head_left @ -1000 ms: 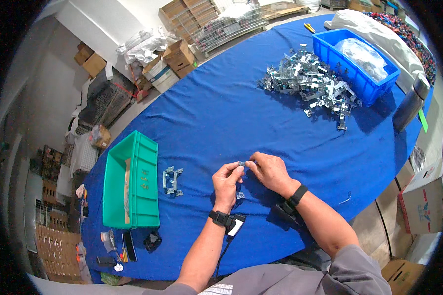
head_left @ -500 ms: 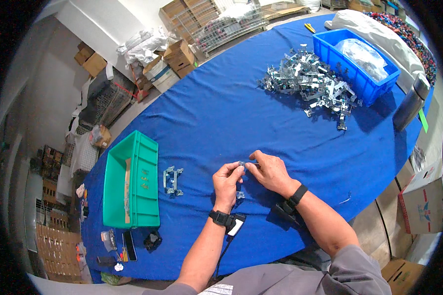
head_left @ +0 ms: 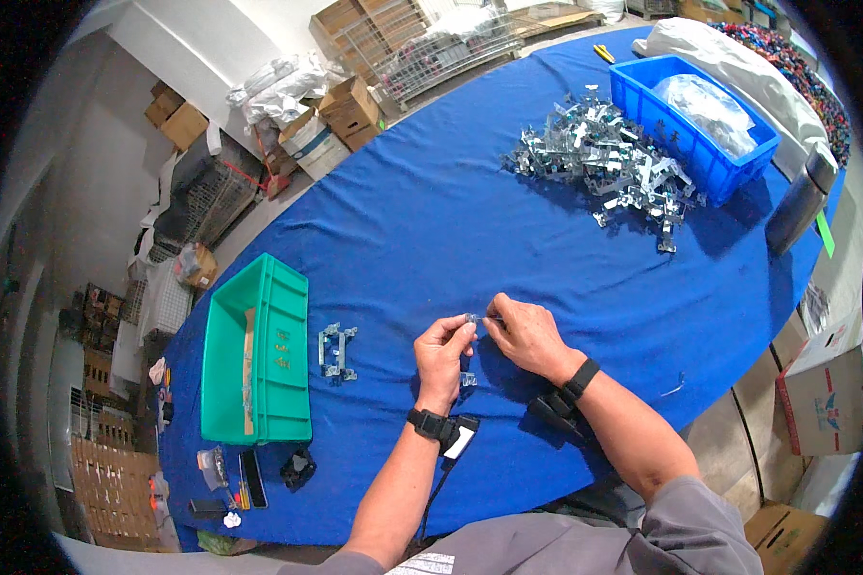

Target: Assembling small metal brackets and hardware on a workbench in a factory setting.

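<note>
My left hand [head_left: 439, 359] is closed on a small metal bracket [head_left: 468, 379]. The bracket's lower end shows below the fingers and its upper end pokes out at the fingertips; the palm side hides its middle. Close against that upper end, my right hand [head_left: 529, 337] is pinched around something thin, too small to name. Left of my hands, a few similar silvery brackets [head_left: 337, 353] lie together on the blue cloth [head_left: 403, 240].
A green bin [head_left: 283, 383] stands at the left. At the far right lies a heap of metal brackets [head_left: 604, 158] beside a blue bin [head_left: 748, 172] containing clear plastic. A steel flask [head_left: 802, 201] stands near the right edge. A phone [head_left: 253, 478] lies at the near left.
My right fingers have curled in more tightly beside the bracket's upper end, with the index finger drawn down. My left hand and the bracket have hardly moved.
</note>
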Demonstrator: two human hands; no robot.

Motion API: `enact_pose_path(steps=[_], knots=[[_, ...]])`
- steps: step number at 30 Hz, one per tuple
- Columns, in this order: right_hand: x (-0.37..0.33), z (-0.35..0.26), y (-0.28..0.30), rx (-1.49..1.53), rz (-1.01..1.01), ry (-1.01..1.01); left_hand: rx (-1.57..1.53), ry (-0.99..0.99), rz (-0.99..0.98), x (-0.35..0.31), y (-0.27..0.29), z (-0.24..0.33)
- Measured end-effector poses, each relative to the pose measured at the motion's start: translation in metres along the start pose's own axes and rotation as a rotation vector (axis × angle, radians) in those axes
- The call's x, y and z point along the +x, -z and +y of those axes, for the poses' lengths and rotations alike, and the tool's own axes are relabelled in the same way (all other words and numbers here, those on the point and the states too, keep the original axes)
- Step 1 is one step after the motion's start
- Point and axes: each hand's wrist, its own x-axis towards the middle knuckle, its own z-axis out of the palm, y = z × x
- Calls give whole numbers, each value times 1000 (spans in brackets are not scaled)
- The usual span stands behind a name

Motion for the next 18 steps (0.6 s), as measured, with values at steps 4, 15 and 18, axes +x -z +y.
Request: enact_pose_path(steps=[4, 15, 18], knots=[[-1, 6, -3, -114, -45, -15, 0, -1, 0, -1, -1, 1], [0, 5, -1, -193, -109, -54, -4, -4, -1, 0, 0, -1], [0, -2, 1, -45, -49, -60, 1, 6, 11, 0, 1, 0]])
